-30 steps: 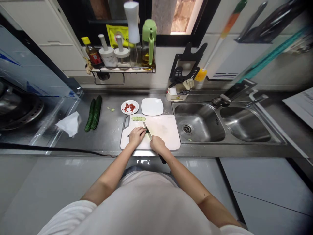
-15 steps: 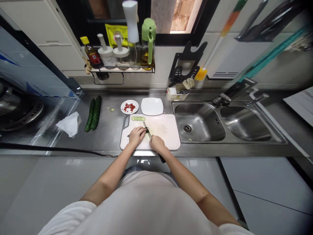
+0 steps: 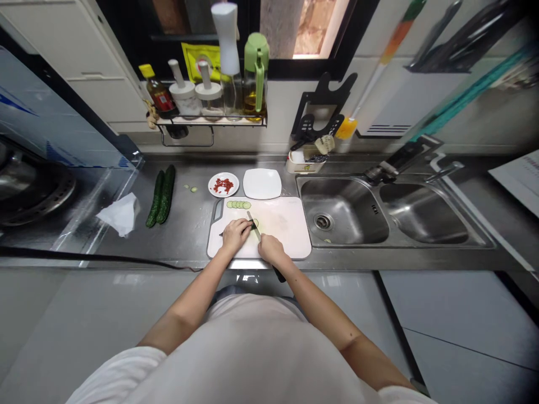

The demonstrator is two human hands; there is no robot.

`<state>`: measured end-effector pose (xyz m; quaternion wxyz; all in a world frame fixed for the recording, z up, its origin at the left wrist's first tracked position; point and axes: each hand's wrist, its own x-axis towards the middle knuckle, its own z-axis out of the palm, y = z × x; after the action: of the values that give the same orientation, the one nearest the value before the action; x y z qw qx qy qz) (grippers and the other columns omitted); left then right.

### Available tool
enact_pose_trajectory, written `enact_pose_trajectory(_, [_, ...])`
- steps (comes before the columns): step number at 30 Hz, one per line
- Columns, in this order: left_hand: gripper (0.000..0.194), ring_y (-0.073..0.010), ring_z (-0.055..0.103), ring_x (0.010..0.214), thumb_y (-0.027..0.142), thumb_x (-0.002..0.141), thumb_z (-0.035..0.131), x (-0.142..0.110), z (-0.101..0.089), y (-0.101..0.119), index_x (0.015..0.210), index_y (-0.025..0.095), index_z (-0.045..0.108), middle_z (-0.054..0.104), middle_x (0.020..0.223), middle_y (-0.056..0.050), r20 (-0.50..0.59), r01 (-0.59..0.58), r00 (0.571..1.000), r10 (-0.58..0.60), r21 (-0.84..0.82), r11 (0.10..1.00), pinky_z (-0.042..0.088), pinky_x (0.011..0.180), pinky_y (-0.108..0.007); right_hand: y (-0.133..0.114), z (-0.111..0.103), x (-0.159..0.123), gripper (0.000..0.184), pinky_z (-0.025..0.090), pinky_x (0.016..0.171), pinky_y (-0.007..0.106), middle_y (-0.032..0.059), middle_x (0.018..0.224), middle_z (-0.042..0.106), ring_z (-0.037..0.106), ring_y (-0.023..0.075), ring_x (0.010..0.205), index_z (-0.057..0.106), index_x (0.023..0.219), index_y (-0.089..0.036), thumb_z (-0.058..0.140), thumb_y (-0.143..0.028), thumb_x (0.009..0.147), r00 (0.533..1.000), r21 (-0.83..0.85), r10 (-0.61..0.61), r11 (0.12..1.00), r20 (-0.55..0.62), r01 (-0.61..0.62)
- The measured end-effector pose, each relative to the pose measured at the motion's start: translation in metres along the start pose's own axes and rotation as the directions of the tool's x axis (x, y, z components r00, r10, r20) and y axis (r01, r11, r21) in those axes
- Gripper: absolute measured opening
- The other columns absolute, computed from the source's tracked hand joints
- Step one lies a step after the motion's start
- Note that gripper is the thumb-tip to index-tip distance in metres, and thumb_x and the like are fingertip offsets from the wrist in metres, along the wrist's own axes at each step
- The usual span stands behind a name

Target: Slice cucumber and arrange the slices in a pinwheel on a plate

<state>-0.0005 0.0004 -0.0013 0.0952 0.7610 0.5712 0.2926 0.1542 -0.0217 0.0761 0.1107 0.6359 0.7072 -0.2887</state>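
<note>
My left hand [image 3: 234,233] is curled down over a dark green cucumber [image 3: 251,225] on the white cutting board [image 3: 286,227], pinning it in place. My right hand [image 3: 270,248] grips a knife [image 3: 253,220] whose blade rests against the cucumber's cut end, right beside my left fingertips. A short row of cucumber slices [image 3: 238,205] lies along the board's far edge.
Two whole cucumbers [image 3: 161,194] and a crumpled tissue [image 3: 119,213] lie on the steel counter to the left. A small dish of chopped red chili [image 3: 223,184] and a white square plate [image 3: 262,183] sit behind the board. A double sink [image 3: 349,216] is to the right, and a bottle rack [image 3: 210,98] hangs above.
Both hands stay on the board with only slight shifts of the knife at the cucumber's end.
</note>
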Motion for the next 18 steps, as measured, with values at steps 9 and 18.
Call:
enact_pose_trajectory(9, [0.022,-0.0190,0.060,0.095,0.031,0.094,0.051,-0.0002,0.0012,-0.0010,0.103,0.025,0.071,0.069,0.106,-0.004,-0.001,-0.005,1.000,0.005,0.004,1.000,0.046,0.084,-0.033,-0.0026,-0.0031,-0.0015,0.034,0.046,0.082,0.029,0.0168,0.112,0.067,0.063,0.0238,0.106,0.060,0.117,-0.012,0.041,-0.015,0.090,1.000,-0.003,-0.004,1.000,-0.001,0.004])
enact_pose_trajectory(18, [0.023,-0.0192,0.060,0.097,0.032,0.093,0.051,-0.0003,0.0025,-0.0024,0.102,0.025,0.071,0.069,0.106,-0.005,0.013,0.005,1.000,-0.005,-0.002,1.000,0.046,0.086,-0.033,-0.0028,-0.0035,-0.0014,0.034,0.046,0.082,0.028,0.0171,0.113,0.067,0.063,0.0238,0.106,0.062,0.116,-0.011,0.040,-0.014,0.090,1.000,0.004,-0.010,1.000,-0.021,0.010])
